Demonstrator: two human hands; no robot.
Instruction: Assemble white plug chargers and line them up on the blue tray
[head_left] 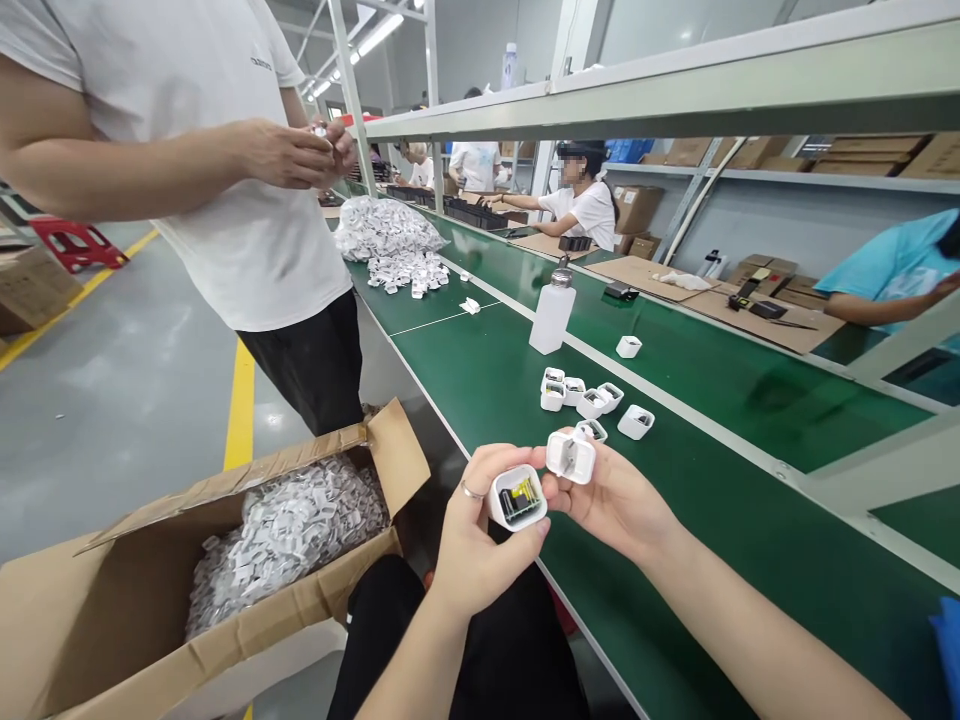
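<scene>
My left hand (pixel 480 550) is closed around a white charger housing (pixel 517 497), its open end facing me with a circuit board and a yellow part inside. Between the fingers of my right hand (pixel 619 495) is a white plastic end cap (pixel 571 457) with metal pieces on its inner face. The cap is just right of the housing and apart from it. Past my hands, several similar white housings (pixel 592 402) lie in a loose group on the green bench (pixel 675 500).
A white dispenser bottle (pixel 553 310) stands beyond the housings. White parts spill from a clear bag (pixel 386 228) farther along. At left, an open cardboard box (pixel 217 650) holds a bag of white pieces (pixel 292 530). A person (pixel 180 150) stands there; others sit across the bench.
</scene>
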